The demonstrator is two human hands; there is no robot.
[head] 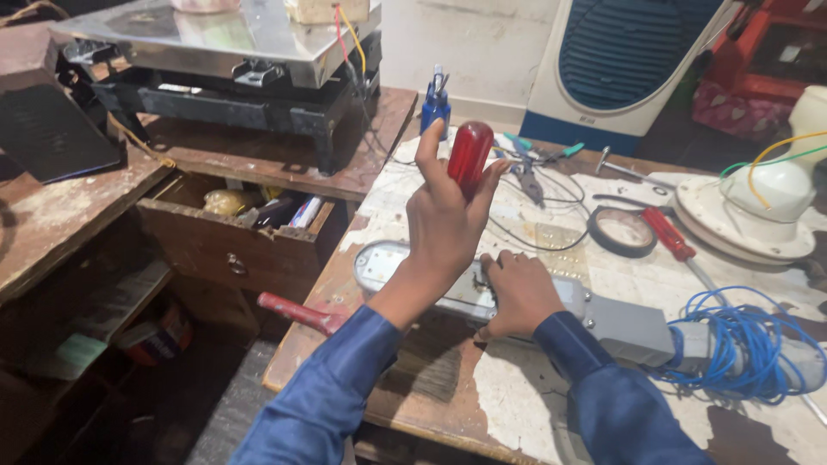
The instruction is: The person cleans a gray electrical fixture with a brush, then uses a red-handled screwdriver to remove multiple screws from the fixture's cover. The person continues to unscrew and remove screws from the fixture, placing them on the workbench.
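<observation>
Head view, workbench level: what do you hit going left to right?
Open wooden drawer → red-handled brush → left hand gripping a red-handled screwdriver → right hand pressing on a grey lamp housing → roll of black tape → coil of blue wire.

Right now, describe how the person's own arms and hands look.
Both arms wear long dark blue sleeves of a smooth, slightly shiny cloth, creased at the elbows and ending at the wrists. The left hand and the right hand are bare: no gloves, and no rings, watch or bands show from this side.
</observation>
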